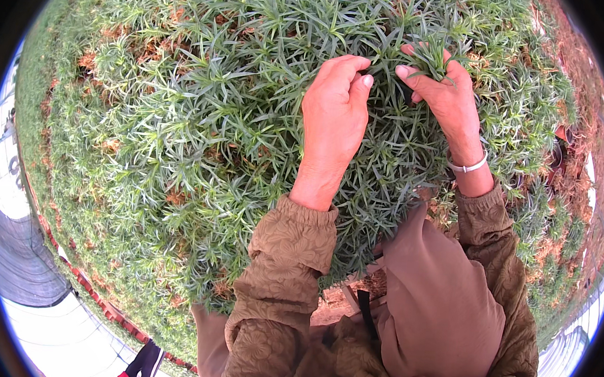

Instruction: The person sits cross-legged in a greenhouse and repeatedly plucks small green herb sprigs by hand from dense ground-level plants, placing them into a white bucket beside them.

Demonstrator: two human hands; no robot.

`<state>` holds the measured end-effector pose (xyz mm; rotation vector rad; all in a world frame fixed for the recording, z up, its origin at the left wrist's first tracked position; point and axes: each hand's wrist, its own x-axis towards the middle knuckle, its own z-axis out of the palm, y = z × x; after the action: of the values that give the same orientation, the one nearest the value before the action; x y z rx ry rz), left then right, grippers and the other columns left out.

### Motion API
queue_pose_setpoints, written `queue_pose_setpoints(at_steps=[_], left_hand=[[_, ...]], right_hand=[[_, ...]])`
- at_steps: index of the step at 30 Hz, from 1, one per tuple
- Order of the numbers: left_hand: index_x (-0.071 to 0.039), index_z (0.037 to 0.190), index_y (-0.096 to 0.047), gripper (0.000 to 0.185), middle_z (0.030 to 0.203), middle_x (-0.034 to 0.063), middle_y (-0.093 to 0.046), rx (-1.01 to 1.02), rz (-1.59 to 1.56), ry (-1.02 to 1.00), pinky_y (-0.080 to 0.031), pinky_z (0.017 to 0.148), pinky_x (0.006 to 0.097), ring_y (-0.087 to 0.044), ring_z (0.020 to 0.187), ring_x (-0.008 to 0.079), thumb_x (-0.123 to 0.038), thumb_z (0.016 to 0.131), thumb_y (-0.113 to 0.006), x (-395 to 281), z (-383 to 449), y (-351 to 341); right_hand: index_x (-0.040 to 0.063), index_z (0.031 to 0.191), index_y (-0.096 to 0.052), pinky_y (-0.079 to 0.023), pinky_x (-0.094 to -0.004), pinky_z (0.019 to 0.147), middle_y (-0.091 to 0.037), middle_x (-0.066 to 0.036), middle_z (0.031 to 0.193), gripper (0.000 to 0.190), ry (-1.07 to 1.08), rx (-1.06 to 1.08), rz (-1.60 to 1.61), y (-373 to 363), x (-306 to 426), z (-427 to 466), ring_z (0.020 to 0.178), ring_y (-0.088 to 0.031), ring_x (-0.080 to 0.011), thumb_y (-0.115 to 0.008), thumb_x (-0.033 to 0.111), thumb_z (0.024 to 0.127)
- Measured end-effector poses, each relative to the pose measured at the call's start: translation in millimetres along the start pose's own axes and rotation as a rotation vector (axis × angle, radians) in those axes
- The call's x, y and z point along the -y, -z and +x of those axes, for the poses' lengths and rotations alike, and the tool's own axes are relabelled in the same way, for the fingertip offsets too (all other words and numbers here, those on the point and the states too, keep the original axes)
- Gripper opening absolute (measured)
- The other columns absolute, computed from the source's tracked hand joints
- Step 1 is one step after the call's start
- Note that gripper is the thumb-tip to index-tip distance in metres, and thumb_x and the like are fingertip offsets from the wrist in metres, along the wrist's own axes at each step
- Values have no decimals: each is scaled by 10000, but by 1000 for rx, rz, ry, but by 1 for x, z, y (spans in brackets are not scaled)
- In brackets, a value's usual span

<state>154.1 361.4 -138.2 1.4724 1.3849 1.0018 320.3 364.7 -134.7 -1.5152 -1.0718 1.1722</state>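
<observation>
Dense green plants with narrow, pointed leaves (193, 111) spread before me. My right hand (443, 86) is at the upper right, a bracelet on its wrist; a leafy green sprig (433, 57) rises between its thumb and fingers. To the left of it, my left hand (337, 103) hovers over the foliage with thumb and fingertips close together. Whether anything thin is pinched there cannot be told. A small gap with leaves lies between the two hands.
My knee in brown cloth (434, 298) presses near the plants at the lower right. Dry brown leaves (178, 197) show among the green. A row of red pots or edging (116, 314) curves along the lower left. Another person's dark sleeve or leg (147, 362) shows at the bottom left.
</observation>
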Motion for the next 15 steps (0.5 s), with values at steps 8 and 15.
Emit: queue_pose_setpoints(at_steps=[8, 15], left_hand=[[-51, 898, -660, 230, 975, 73, -531, -130, 322, -155, -429, 776, 378, -509, 917, 282, -96, 691, -750, 2, 0, -28], [-37, 801, -652, 119, 924, 59, -554, -244, 297, -178, -445, 737, 360, -536, 858, 252, -45, 701, -716, 13, 1, -25]], right_hand=[[61, 960, -690, -387, -187, 455, -623, 48, 708, 203, -73, 8, -69, 2, -6, -2, 491, -472, -37, -733, 196, 815], [55, 968, -699, -417, -206, 458, -597, 35, 634, 200, -105, -45, -201, 8, -9, -1, 502, -496, -43, -721, 178, 812]])
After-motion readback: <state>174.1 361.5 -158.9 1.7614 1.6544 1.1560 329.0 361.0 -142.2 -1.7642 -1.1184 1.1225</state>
